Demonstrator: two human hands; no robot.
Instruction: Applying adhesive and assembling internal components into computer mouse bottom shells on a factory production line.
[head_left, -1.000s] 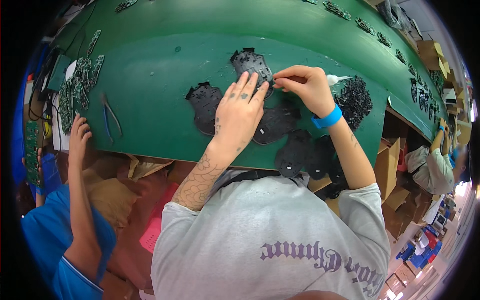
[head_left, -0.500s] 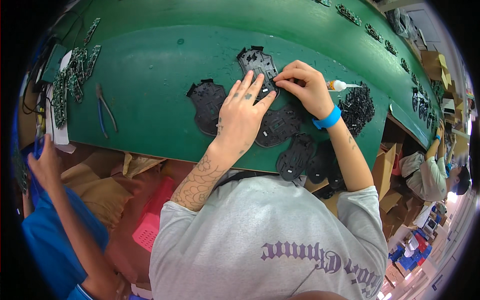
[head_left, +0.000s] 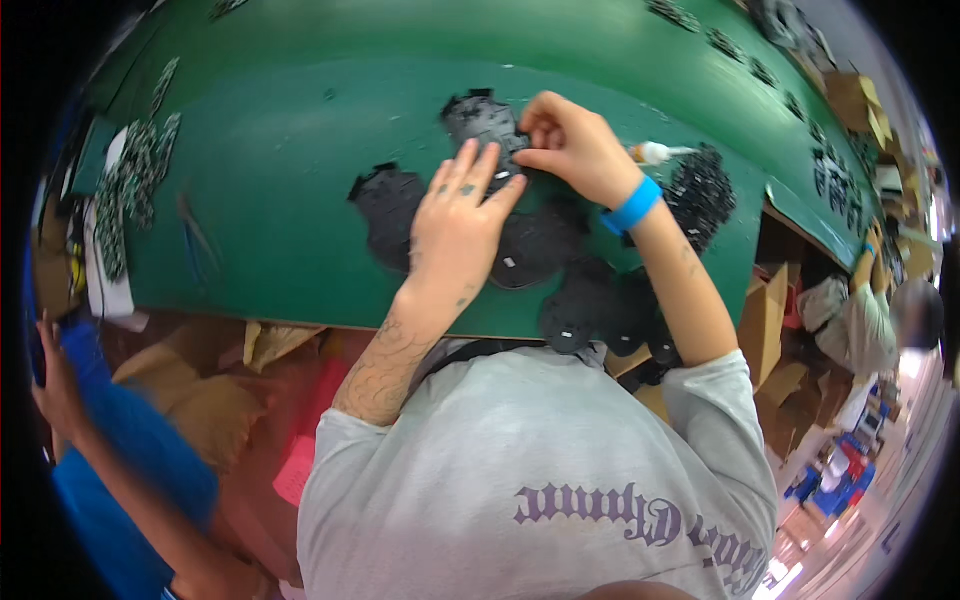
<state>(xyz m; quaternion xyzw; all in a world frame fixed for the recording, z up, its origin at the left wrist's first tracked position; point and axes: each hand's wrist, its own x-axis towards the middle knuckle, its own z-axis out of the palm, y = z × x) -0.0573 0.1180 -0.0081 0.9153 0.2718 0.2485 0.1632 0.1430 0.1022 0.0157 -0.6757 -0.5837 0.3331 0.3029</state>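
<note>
My left hand (head_left: 458, 212) lies with fingers outstretched over the lower part of a black contoured plastic shell (head_left: 482, 115), holding it against the green mat. At the shell's right edge is my right hand (head_left: 580, 152), its fingers curled and thumb pointing at the shell; anything between the fingertips is hidden. Similar black shells lie around: one on the left (head_left: 390, 208), one just below (head_left: 545, 240), and several by the front edge (head_left: 585, 305). Right of my right hand are a small white bottle with a thin nozzle (head_left: 652, 153) and a heap of small black parts (head_left: 702, 190).
Green circuit boards (head_left: 135, 180) are piled at the left, near blurred blue-handled pliers (head_left: 198, 240). More boards (head_left: 725, 45) line the far right of the table (head_left: 270, 270). A person in blue (head_left: 140, 470) is at left; another person (head_left: 855, 320) works far right.
The whole view has shifted slightly. My right hand's fingers have curled more at the shell's edge, while my left hand stays on the shell. The person in blue has moved an arm.
</note>
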